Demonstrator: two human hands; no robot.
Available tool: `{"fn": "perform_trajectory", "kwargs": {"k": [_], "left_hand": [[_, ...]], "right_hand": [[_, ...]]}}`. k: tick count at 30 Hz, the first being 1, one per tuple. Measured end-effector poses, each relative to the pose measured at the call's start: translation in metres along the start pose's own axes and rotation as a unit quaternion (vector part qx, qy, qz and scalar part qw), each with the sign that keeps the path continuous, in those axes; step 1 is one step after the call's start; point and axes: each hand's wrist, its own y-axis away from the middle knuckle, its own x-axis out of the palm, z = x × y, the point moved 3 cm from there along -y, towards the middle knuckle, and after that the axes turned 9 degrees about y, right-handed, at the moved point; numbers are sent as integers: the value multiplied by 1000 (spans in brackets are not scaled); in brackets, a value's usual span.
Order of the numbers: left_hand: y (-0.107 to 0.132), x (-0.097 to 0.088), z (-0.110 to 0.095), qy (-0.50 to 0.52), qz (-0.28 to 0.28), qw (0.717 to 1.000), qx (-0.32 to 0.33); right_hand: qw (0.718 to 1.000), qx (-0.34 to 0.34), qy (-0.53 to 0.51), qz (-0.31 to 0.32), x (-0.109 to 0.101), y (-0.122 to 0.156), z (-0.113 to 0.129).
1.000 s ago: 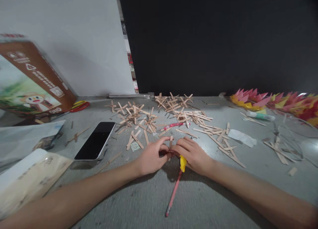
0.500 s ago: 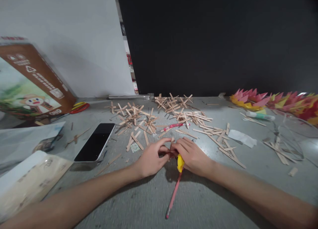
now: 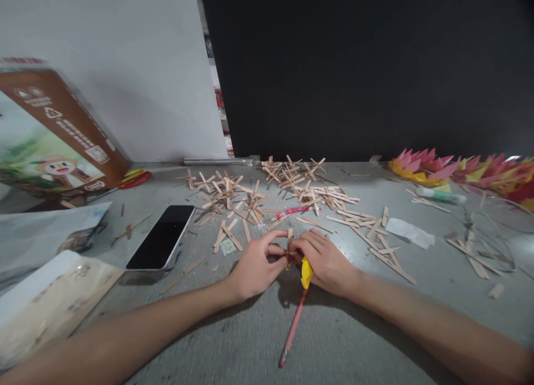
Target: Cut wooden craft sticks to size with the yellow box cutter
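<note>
My left hand [image 3: 255, 267] and my right hand [image 3: 324, 261] meet fingertip to fingertip on the grey tabletop [image 3: 334, 340], both pinched on a small wooden stick piece [image 3: 289, 241] that pokes up between them. A yellow-tipped pink glue tool [image 3: 297, 311] lies under my right palm, its shaft pointing towards me. Just beyond my fingers lie several loose wooden sticks and stick crosses [image 3: 227, 198], with a further heap [image 3: 306, 184] behind my right hand.
A black phone [image 3: 161, 243] lies left of my hands. A brown printed box [image 3: 50, 137] and papers [image 3: 41, 296] fill the left side. Pink and yellow paper flowers [image 3: 459, 171], a glue tube [image 3: 440, 196] and a white scrap [image 3: 411, 233] sit at right.
Both hands stay pinched together at the same spot; the yellow tip shifted slightly under my right hand. The view moved a little.
</note>
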Motion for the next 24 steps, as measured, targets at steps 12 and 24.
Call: {"fn": "perform_trajectory", "kwargs": {"k": [12, 24], "left_hand": [[5, 0, -7, 2, 12, 999, 36], [-3, -8, -12, -40, -30, 992, 115]], "right_hand": [[997, 40, -31, -60, -10, 1, 1], [997, -54, 61, -6, -3, 2, 2]]}}
